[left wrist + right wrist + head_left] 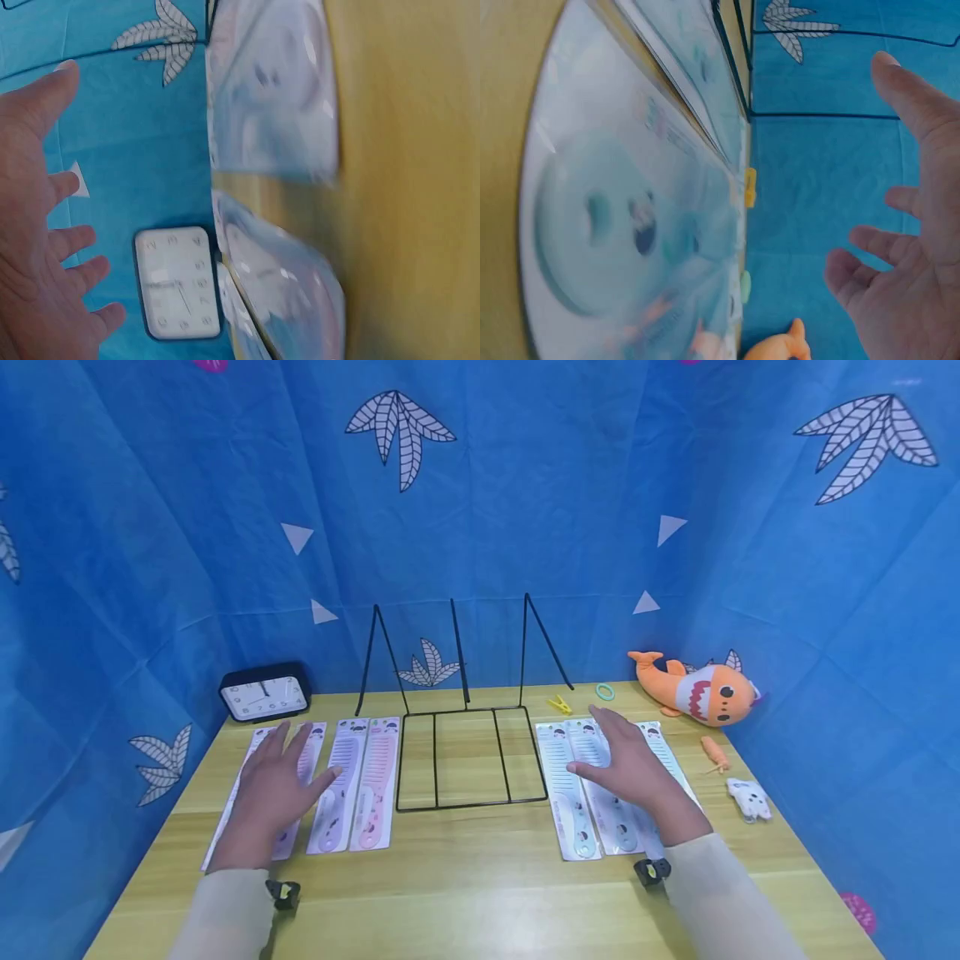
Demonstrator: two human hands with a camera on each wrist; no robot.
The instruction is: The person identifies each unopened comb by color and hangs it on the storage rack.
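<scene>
My left hand [273,789] hovers with fingers spread over packaged combs at the left, holding nothing. Beside it lie a purple comb [342,785] and a pink comb [377,781], each in a flat clear pack on a card. At the right, my right hand [628,764], fingers apart and holding nothing, is above packs of pale blue combs. The leftmost blue comb [567,789] shows fully; others are partly hidden under the hand. Between the two groups stands a black wire rack [472,807] with upright dividers at its back. Both wrist views show empty palms.
A black-framed clock [266,693] stands at the back left. Along the right side are an orange shark plush [697,692], a small orange figure [715,752] and a white toy [748,799]. Behind the rack's right lie a yellow clip [559,704] and a green ring [604,692].
</scene>
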